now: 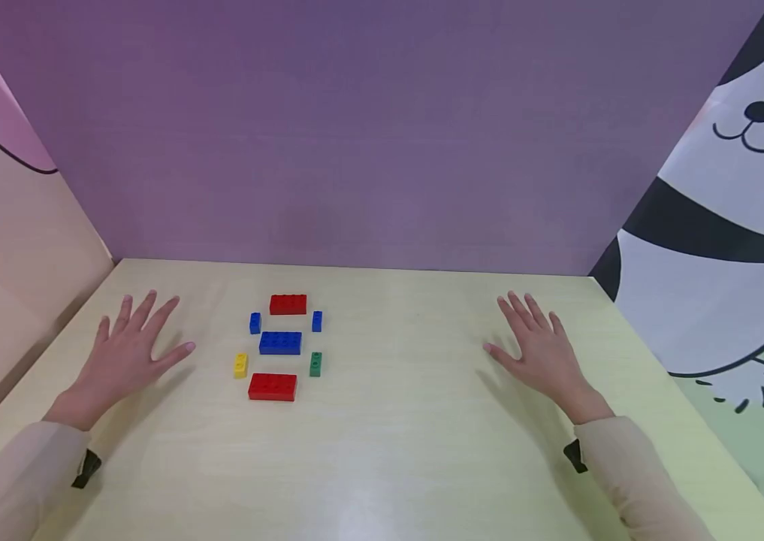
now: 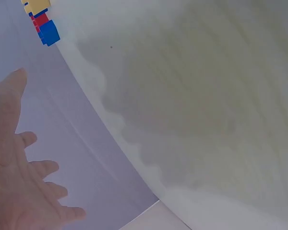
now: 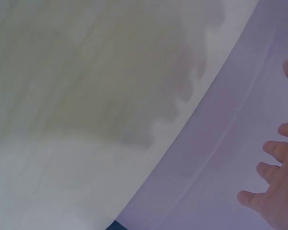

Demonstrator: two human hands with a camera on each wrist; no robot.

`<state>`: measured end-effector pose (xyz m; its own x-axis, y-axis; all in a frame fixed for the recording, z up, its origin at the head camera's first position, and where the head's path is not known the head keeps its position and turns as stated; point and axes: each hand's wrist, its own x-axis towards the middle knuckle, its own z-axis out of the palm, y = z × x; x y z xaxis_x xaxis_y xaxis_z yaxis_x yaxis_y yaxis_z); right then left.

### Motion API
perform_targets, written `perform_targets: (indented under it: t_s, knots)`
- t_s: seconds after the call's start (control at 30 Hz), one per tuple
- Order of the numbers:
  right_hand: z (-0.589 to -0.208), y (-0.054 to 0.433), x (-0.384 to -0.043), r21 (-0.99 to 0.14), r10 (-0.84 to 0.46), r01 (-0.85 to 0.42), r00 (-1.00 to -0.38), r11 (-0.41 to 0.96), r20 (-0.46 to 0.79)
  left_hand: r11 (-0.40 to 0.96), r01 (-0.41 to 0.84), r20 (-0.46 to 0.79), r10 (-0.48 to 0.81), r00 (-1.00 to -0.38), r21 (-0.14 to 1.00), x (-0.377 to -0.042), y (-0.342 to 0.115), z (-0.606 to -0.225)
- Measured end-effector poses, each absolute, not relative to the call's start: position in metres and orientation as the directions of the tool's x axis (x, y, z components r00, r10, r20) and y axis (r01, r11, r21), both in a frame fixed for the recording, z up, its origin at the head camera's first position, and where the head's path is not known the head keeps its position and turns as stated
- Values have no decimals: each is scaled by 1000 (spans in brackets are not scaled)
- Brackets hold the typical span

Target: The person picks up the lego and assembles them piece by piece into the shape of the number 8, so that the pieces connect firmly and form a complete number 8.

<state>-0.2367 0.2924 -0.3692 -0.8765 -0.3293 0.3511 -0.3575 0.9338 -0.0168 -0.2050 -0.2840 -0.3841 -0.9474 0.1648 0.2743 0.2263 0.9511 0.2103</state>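
My left hand (image 1: 126,357) hovers over the left of the table, fingers spread, holding nothing. To its right lie several toy bricks. A red brick (image 1: 288,304) is at the back, a larger-looking blue brick (image 1: 280,343) in the middle and another red brick (image 1: 273,387) in front. Two small blue bricks, one left (image 1: 255,323) and one right (image 1: 317,321), flank the gap behind the middle brick. A small yellow brick (image 1: 240,366) and a small green brick (image 1: 315,364) flank the front gap. My right hand (image 1: 544,353), also spread and holding nothing, is over the table's right side, far from the bricks.
The pale wooden table (image 1: 382,466) meets a purple panel (image 1: 382,135) at its back edge. A pale panel (image 1: 16,248) stands at the left, and one with a panda drawing (image 1: 726,218) at the right. Dark straps show at both sleeve cuffs.
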Motion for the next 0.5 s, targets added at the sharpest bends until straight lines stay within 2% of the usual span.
perform_targets:
  t_s: [0.33,0.5]
  knots:
    - [-376,270,-233,-16,-389,-419,-856,908,339,938,247,246,187,-951,242,-206,-280,-384]
    - [-378,258,-230,-16,-423,-453,-845,891,328,938,274,261,216,-941,212,-207,-277,-385]
